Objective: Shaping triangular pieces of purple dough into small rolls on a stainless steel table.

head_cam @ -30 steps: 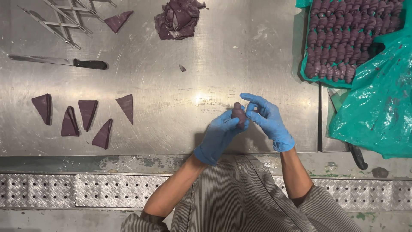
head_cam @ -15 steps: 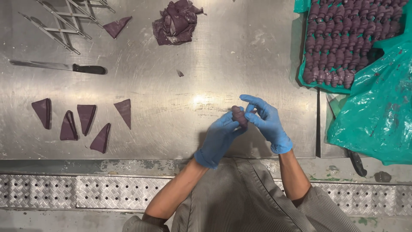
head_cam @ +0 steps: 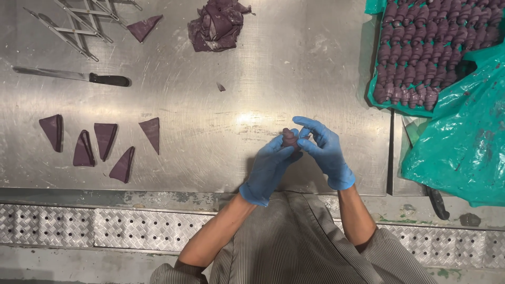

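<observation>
Over the steel table, gloved fingers pinch purple dough.

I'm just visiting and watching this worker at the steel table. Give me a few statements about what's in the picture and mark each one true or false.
1. Both hands wear blue gloves. True: the left hand and right hand are gloved in blue.
2. The hands hold a small purple dough piece between them. True.
3. The knife is in the right hand. False: it lies on the table at the far left, untouched.
4. Five purple dough triangles lie in a group to the left of the hands. True.
5. The tray of rolled purple pieces is on the left side. False: it is at the upper right, lined with green plastic.
</observation>
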